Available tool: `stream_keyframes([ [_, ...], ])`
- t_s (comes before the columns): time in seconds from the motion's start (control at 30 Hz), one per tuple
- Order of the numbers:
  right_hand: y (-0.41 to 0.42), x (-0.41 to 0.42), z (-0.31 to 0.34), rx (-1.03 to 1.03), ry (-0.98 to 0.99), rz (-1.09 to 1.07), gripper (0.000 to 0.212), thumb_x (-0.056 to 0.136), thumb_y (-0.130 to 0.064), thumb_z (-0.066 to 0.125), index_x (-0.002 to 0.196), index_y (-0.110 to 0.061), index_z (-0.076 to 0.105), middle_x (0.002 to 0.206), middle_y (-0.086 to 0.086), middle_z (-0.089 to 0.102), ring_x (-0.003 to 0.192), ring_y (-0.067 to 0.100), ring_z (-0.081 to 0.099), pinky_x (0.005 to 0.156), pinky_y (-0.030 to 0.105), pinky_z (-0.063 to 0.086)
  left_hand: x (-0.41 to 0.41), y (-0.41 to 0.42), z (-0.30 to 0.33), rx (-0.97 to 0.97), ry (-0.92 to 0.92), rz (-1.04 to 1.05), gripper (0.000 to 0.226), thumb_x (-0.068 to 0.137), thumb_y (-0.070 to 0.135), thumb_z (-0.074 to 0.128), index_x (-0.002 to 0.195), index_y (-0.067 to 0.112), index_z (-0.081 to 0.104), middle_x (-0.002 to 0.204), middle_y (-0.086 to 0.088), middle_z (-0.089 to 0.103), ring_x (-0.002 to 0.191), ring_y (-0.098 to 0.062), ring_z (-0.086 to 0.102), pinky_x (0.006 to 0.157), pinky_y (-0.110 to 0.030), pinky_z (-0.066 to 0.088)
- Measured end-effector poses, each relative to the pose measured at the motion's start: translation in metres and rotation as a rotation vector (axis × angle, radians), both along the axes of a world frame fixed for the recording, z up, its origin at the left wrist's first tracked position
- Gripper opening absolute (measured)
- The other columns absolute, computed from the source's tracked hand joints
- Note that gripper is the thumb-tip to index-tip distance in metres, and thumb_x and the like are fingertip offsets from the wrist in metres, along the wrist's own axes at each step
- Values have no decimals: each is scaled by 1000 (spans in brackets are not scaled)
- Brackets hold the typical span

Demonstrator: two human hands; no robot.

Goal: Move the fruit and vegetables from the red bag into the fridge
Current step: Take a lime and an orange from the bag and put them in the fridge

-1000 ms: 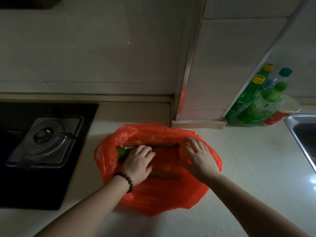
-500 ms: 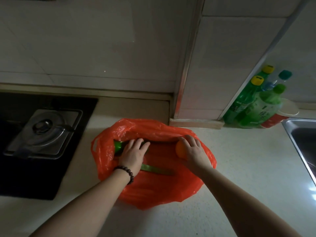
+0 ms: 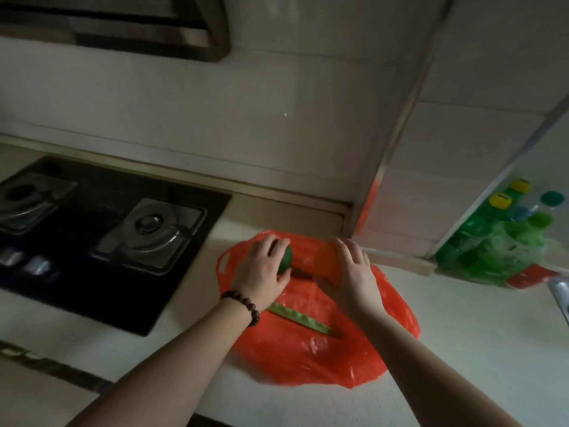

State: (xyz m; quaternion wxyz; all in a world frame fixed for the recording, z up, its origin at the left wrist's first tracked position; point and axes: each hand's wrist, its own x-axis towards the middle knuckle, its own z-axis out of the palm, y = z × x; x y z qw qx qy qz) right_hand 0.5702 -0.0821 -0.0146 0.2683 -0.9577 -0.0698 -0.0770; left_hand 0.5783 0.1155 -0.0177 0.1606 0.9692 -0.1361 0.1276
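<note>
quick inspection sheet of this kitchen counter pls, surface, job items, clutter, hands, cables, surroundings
Surface: pale speckled stone counter, dimly lit.
Job's things: crumpled red plastic bag lying flat on the counter; round dark green fruit and round orange fruit at its far end; long flat green bean pod resting on the bag, untouched. No fridge in view.
Clutter: green plastic bottles with yellow and green caps in the right corner, a red and white cup partly behind them.
Hands: left hand grips the green fruit; right hand grips the orange fruit.
Cables: nothing seen.
Surroundings: black glass gas hob at left, range hood above, tiled wall, steel sink edge at far right.
</note>
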Motion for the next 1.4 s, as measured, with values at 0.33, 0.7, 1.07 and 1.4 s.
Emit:
stream_keyframes([
  [0.33,176,-19,43,48,-57,309,79,72,-32,76,139,-19,36,137,6,40,122,29,39,97,40,40,-78,165,50,3,-84,328,53,81,40,63,128,20,47,127,-6,46,113,-26,49,74,-37,56],
  [0.7,451,-141,70,129,0,795,82,75,-44,72,141,-31,26,144,-4,27,129,22,31,102,39,40,-279,392,70,-45,-123,853,56,85,38,60,134,20,42,131,-7,43,115,-29,45,86,-38,50],
  [1.07,653,-274,95,229,-101,1168,81,75,-42,74,141,-31,28,145,-4,30,126,20,39,94,32,44,-451,536,99,-62,-224,1266,54,82,31,67,129,17,47,124,-6,48,110,-27,48,76,-36,51],
  [1.4,792,-316,104,280,-133,1352,80,74,-42,75,140,-25,32,144,-1,31,126,24,38,94,34,44,-503,634,111,-36,-230,1461,58,86,35,62,136,19,40,134,-5,40,117,-25,43,84,-31,48],
])
